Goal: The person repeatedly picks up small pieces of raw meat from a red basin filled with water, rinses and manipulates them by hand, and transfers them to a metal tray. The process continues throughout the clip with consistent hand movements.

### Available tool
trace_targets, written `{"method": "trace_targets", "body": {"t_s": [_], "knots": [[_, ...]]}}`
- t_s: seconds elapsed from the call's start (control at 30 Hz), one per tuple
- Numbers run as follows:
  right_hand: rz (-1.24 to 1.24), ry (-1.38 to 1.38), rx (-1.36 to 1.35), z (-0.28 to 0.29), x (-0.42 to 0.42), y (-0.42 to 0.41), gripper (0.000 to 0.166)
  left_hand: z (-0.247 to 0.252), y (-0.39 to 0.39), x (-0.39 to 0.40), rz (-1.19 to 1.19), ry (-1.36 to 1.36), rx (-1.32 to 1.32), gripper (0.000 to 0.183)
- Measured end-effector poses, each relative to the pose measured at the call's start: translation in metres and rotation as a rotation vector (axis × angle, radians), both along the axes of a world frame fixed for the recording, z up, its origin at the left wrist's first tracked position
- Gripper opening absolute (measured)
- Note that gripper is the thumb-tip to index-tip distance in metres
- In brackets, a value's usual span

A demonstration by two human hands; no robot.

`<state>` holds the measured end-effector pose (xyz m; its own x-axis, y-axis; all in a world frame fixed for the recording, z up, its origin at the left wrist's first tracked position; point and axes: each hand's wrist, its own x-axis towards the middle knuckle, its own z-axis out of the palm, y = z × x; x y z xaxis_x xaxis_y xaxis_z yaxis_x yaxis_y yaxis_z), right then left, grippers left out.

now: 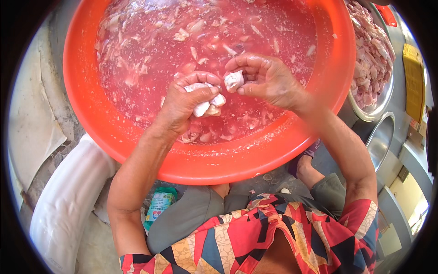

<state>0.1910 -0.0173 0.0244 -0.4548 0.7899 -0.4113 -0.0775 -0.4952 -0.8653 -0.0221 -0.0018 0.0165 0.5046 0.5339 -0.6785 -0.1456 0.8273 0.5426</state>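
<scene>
A large red plastic basin (pixel 212 167) holds reddish water with many pale pieces of raw meat, probably poultry, floating in it. Over the water, my left hand (pixel 184 97) grips several whitish meat pieces (pixel 202 108) between thumb and fingers. Just to its right, my right hand (pixel 267 77) pinches one small pale meat piece (pixel 234 81) between thumb and fingertips. The two hands almost meet, with a narrow gap between them. Wet skin shows on both hands. The undersides of the left hand's pieces are hidden by the fingers.
A metal bowl (pixel 368 118) heaped with raw meat pieces (pixel 371 58) stands right of the basin, with another metal bowl (pixel 379 140) nearer me. A yellow container (pixel 413 82) is farther right. A green-labelled bottle (pixel 160 205) and a white pedestal-like column (pixel 75 202) are at left.
</scene>
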Motion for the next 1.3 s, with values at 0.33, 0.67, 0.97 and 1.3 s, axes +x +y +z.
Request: {"method": "trace_targets", "body": {"t_s": [0.33,0.67,0.97,1.3], "knots": [[-0.008,-0.307,0.048,0.019,0.005,-0.011,0.013,0.003,-0.010,0.013,-0.104,-0.089,0.107,0.028],[-0.057,-0.124,-0.173,0.044,0.015,-0.020,0.041,0.018,-0.018,0.018,-0.096,-0.157,0.124,0.028],[-0.390,0.127,-0.455,0.054,0.013,-0.029,0.045,0.047,-0.027,0.078,0.089,0.028,0.376,0.046],[-0.764,0.711,-0.434,0.055,0.119,-0.031,0.036,0.087,-0.026,0.208,-0.537,0.282,1.565,0.082]]}}
